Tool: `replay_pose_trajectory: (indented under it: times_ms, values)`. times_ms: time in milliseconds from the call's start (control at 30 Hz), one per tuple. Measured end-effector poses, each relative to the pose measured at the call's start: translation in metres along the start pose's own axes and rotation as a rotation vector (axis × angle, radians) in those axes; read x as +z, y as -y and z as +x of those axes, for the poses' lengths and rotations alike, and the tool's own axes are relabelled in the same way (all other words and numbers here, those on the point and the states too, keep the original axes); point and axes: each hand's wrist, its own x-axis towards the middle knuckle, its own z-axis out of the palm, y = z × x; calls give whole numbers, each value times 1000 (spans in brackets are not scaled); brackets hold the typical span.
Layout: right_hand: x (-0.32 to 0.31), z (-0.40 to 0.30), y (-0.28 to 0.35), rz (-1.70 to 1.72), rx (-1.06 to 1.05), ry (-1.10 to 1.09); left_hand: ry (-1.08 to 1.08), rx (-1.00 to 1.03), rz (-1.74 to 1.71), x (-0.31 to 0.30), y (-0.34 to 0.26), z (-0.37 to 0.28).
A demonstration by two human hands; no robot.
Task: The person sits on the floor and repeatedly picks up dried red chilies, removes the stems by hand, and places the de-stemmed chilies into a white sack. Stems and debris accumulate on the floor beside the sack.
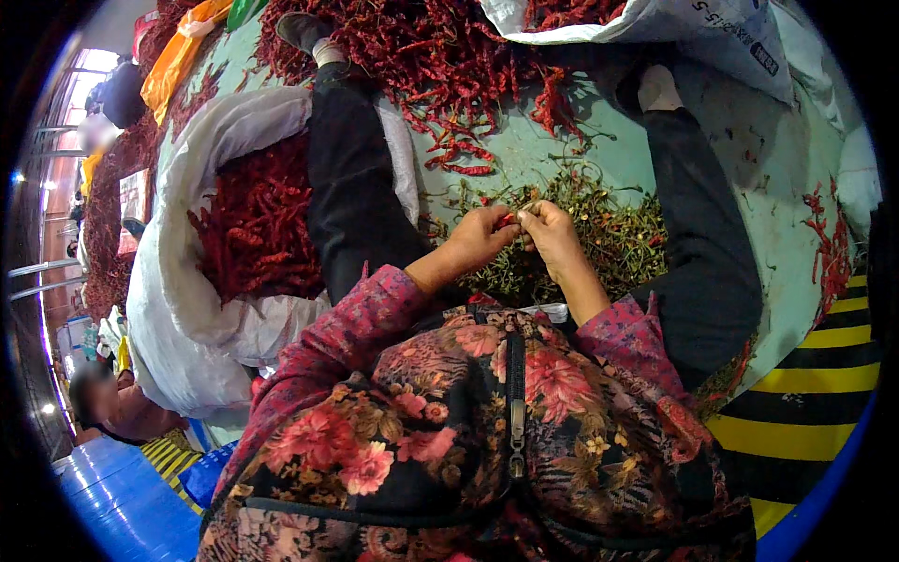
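Observation:
My left hand (484,235) has its fingers closed on a red dried chili, of which a small bit shows between the fingers. Close against it, my right hand (551,232) pinches at the chili's end, its thumb and forefinger together. Beneath both hands lies a heap of green-brown chili stems (611,239) between my legs. Farther out, a big pile of red dried chilies (435,63) spreads over the pale green floor, with a few loose chilies (469,169) at its near edge. Left of my leg, an open white woven sack (165,281) holds more red chilies (263,218).
Another white sack (730,49) with chilies lies at the top right. An orange bag (179,63) is at the upper left. Scattered chilies (829,246) lie by yellow and black floor stripes (808,379) at right. Another person (119,400) is at lower left.

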Motion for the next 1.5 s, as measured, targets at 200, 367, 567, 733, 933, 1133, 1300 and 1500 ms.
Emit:
replay_pose_trajectory:
  times_ms: [200,367,567,733,933,1133,1300,1500]
  values:
    - [3,-6,10,-728,-749,-86,15,-293,-247,-1,-11,-8]
    - [7,-9,13,-647,-715,-92,-18,-443,-998,22,7,-9]
    - [6,-8,5,-46,-327,-77,19,-56,-353,8,-18,-19]
    - [8,-6,2,-98,-312,-96,58,-66,-499,6,4,-16]
    - [7,-3,3,382,-10,-31,-1,-199,-384,8,2,-15]
    - [15,-10,7,-253,-433,-32,1,-435,-654,16,-10,-16]
    - [24,-31,21,-53,-391,136,19,-166,-728,21,10,-17]
    - [17,-35,24,-150,-30,413,-165,-280,-419,-3,21,9]
